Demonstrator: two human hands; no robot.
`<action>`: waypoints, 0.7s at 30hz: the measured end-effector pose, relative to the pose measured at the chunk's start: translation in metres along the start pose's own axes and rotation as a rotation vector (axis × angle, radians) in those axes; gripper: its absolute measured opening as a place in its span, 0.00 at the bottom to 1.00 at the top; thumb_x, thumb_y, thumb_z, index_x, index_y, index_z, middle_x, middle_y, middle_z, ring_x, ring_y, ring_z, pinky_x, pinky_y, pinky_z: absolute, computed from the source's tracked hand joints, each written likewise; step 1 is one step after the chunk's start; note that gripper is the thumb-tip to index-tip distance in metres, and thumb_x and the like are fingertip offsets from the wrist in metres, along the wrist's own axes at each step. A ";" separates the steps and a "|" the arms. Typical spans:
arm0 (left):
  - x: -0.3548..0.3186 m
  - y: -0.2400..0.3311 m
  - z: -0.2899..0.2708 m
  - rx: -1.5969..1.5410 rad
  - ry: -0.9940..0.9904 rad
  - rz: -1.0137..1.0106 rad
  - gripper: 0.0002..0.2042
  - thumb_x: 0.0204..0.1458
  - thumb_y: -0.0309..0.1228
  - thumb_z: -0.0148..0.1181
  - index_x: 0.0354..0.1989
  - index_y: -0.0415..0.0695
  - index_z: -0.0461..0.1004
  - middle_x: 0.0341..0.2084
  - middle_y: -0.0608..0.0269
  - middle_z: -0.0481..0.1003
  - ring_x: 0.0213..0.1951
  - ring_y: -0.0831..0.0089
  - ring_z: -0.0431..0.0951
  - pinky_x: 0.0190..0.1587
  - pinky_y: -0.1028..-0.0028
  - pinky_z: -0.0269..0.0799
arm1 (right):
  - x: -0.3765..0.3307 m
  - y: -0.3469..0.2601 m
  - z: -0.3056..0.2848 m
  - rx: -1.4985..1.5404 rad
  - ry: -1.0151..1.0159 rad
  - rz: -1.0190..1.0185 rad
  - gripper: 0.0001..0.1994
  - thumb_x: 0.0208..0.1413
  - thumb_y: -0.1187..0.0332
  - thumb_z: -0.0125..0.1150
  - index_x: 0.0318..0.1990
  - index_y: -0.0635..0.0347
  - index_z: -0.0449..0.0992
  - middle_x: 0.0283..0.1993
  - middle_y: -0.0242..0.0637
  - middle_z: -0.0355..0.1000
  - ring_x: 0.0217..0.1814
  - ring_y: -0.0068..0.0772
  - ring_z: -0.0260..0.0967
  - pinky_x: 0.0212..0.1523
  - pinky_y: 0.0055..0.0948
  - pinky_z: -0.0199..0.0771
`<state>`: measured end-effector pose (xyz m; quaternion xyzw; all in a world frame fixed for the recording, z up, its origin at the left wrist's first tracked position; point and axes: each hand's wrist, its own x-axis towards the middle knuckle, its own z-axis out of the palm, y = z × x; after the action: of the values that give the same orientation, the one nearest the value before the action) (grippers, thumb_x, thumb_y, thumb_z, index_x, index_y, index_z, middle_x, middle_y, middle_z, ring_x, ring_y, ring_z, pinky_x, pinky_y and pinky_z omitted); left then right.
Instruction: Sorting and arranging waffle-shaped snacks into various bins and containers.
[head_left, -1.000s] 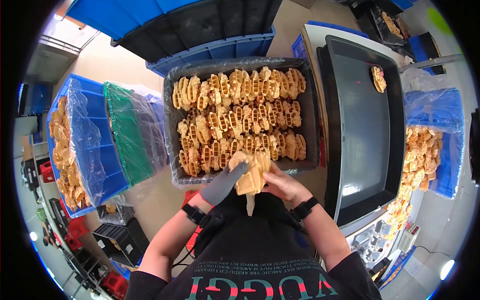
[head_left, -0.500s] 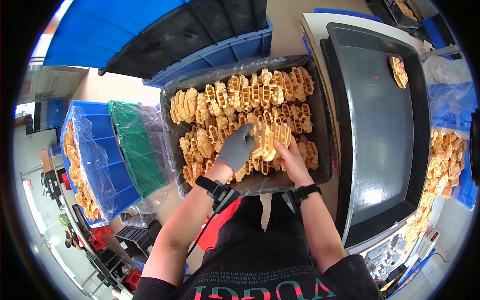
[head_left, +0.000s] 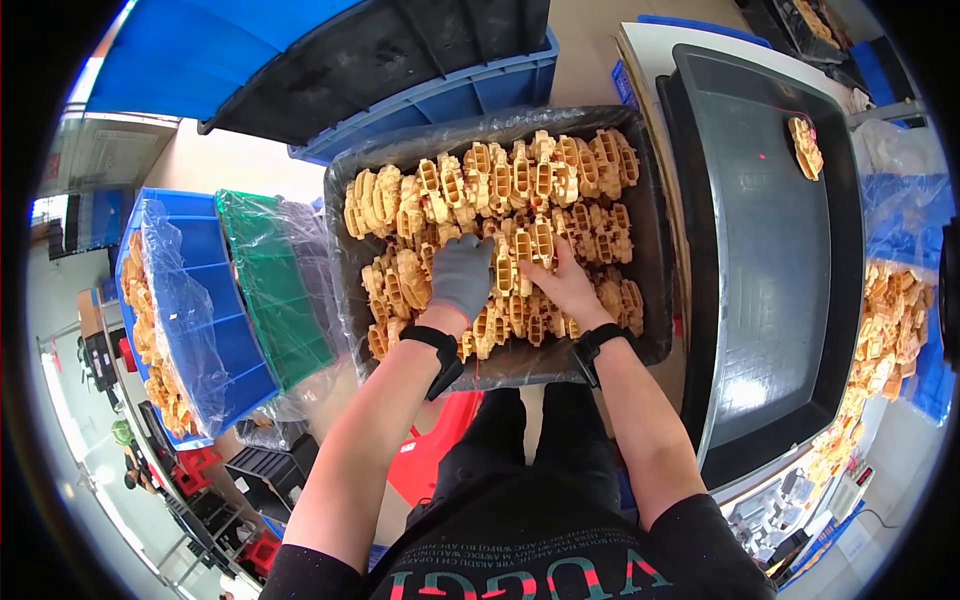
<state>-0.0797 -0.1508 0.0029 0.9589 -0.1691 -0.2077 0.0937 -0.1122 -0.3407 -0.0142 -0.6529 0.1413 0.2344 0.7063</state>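
A black bin [head_left: 655, 190], lined with clear plastic, holds rows of tan moulded parts [head_left: 380, 200] with oblong slots, packed upright side by side. My left hand [head_left: 462, 275], in a grey glove, is closed against the left side of a small group of tan slotted parts [head_left: 520, 258] in the middle row. On the right side of the same group, my bare right hand [head_left: 566, 286] presses with thumb and fingers. The group rests among the other parts, and its underside is hidden. My left fingertips are partly hidden behind the parts.
To the right lies a large dark tray [head_left: 770, 300] with a single tan part [head_left: 805, 148] near its far end. Blue bins [head_left: 480, 95] stand beyond the black bin. At left are a green crate [head_left: 270, 290] and a blue bin [head_left: 235, 350] of tan parts.
The group of tan parts has gone from raised and tilted between my hands to standing upright in the middle row. Both hands have moved slightly away from me with it.
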 end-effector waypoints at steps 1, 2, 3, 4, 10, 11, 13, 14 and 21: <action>0.000 0.002 0.000 0.071 0.015 0.000 0.25 0.44 0.35 0.63 0.53 0.42 0.71 0.42 0.50 0.72 0.44 0.55 0.73 0.45 0.62 0.71 | 0.001 0.004 0.002 -0.107 0.054 -0.012 0.39 0.54 0.59 0.65 0.66 0.71 0.51 0.62 0.51 0.62 0.63 0.40 0.61 0.61 0.32 0.62; -0.001 0.005 0.000 0.144 0.030 -0.001 0.27 0.43 0.35 0.64 0.56 0.43 0.69 0.43 0.51 0.72 0.45 0.56 0.73 0.44 0.63 0.71 | 0.003 0.009 0.002 -0.108 0.056 -0.013 0.39 0.54 0.59 0.65 0.66 0.71 0.51 0.62 0.51 0.62 0.63 0.40 0.61 0.61 0.32 0.62; -0.007 0.006 0.000 0.143 0.031 0.001 0.27 0.43 0.35 0.64 0.56 0.43 0.69 0.43 0.51 0.72 0.45 0.56 0.73 0.44 0.63 0.71 | 0.005 0.014 0.003 -0.274 0.077 -0.033 0.39 0.54 0.57 0.64 0.65 0.72 0.51 0.62 0.54 0.60 0.64 0.44 0.59 0.62 0.34 0.60; -0.013 0.019 -0.012 0.072 0.007 0.002 0.32 0.43 0.37 0.64 0.60 0.44 0.64 0.44 0.51 0.71 0.45 0.56 0.72 0.45 0.62 0.69 | 0.008 0.023 -0.003 -0.442 0.110 -0.047 0.39 0.55 0.56 0.64 0.65 0.72 0.52 0.63 0.56 0.59 0.66 0.48 0.57 0.64 0.36 0.58; -0.021 0.022 -0.016 0.128 -0.091 0.040 0.43 0.42 0.44 0.68 0.67 0.48 0.54 0.46 0.55 0.71 0.45 0.59 0.72 0.44 0.64 0.67 | 0.018 0.009 0.003 -0.705 0.076 0.074 0.41 0.56 0.48 0.58 0.65 0.73 0.51 0.65 0.62 0.53 0.67 0.57 0.53 0.66 0.40 0.55; -0.018 0.019 -0.013 0.182 -0.044 0.053 0.40 0.42 0.41 0.68 0.65 0.48 0.56 0.43 0.57 0.72 0.44 0.62 0.73 0.41 0.64 0.68 | 0.021 0.007 0.006 -0.746 0.075 0.102 0.40 0.57 0.47 0.55 0.65 0.72 0.52 0.65 0.61 0.54 0.68 0.56 0.53 0.66 0.40 0.55; -0.014 0.015 -0.006 0.287 0.067 0.053 0.35 0.43 0.36 0.67 0.62 0.49 0.59 0.37 0.62 0.75 0.40 0.66 0.75 0.37 0.66 0.69 | 0.028 -0.001 0.012 -0.830 0.081 0.177 0.39 0.59 0.45 0.48 0.66 0.70 0.52 0.66 0.59 0.54 0.68 0.55 0.52 0.67 0.40 0.55; -0.012 0.014 -0.002 0.286 0.066 0.056 0.35 0.43 0.36 0.67 0.62 0.49 0.59 0.37 0.62 0.75 0.40 0.66 0.75 0.37 0.66 0.69 | 0.032 -0.003 0.012 -0.830 0.083 0.180 0.39 0.59 0.45 0.48 0.66 0.70 0.52 0.66 0.59 0.54 0.68 0.55 0.52 0.67 0.40 0.55; -0.001 0.006 0.025 0.256 0.241 0.000 0.30 0.43 0.33 0.61 0.59 0.47 0.63 0.51 0.57 0.69 0.51 0.62 0.68 0.48 0.60 0.64 | 0.039 -0.006 0.009 -0.889 0.185 0.176 0.37 0.58 0.45 0.50 0.63 0.70 0.59 0.64 0.57 0.59 0.67 0.54 0.55 0.65 0.41 0.58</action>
<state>-0.0929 -0.1589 -0.0174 0.9810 -0.1817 -0.0678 -0.0096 -0.0770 -0.3263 -0.0284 -0.8961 0.1444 0.2723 0.3194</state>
